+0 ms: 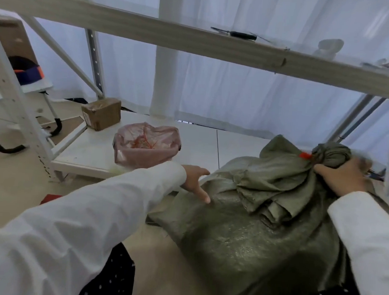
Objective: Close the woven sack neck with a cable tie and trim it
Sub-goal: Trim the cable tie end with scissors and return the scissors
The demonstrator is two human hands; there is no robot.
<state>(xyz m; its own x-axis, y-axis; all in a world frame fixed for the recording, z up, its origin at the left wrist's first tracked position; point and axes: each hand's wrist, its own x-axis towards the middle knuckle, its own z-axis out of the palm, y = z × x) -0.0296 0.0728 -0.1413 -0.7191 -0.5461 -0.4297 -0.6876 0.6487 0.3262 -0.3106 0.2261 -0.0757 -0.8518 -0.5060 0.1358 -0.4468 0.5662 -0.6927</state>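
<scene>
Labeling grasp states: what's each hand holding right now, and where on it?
Right hand grips the woven sack at its bunched neck, just below the orange cable tie. Left hand holds nothing; its straight fingers touch the sack's body.

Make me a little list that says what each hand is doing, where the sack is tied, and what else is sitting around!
left hand: open, fingers resting on the sack
right hand: grips the sack's neck
sack: grey-green woven, lying in front of the person
cable tie: orange, around the bunched neck
bin: pink liner, orange scraps inside
box: brown, on the low shelf behind the bin
</scene>
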